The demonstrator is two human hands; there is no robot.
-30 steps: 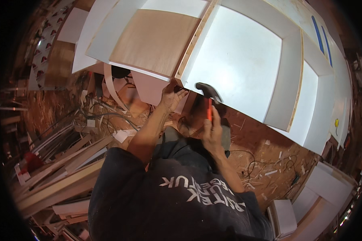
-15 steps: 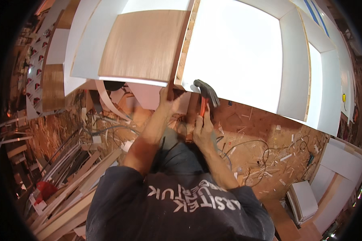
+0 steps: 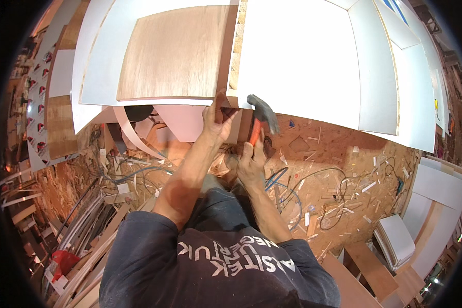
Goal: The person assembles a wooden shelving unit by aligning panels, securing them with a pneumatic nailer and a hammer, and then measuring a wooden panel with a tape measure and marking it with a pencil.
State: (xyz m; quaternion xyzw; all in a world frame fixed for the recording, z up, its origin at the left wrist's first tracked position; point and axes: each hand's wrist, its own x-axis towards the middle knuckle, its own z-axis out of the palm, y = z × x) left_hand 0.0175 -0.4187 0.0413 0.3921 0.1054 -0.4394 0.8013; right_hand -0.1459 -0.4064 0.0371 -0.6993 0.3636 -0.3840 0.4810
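My right hand [image 3: 251,161] is wrapped round the orange-red handle of a claw hammer [image 3: 264,113], its dark head close to the near edge of a large white cabinet carcass [image 3: 297,56]. Just left of the hammer, my left hand [image 3: 216,123] grips the near end of a narrow brown board [image 3: 224,77] that runs along the cabinet's divider [image 3: 235,66]. Part of its grip is hidden under the edge. A wood-grain panel [image 3: 174,56] lies within the left bay, beside that board.
Offcuts and cables litter the chipboard floor [image 3: 313,174]. Long wood strips [image 3: 95,251] are heaped at lower left near a red bag [image 3: 65,264]. White boards [image 3: 395,238] are stacked at lower right. A pale curved strip [image 3: 133,134] hangs below the cabinet's left bay.
My left hand has come further into view, its fingers now around the brown board's near end. The hammer stays in my right hand, its head still near the edge. The view has shifted slightly.
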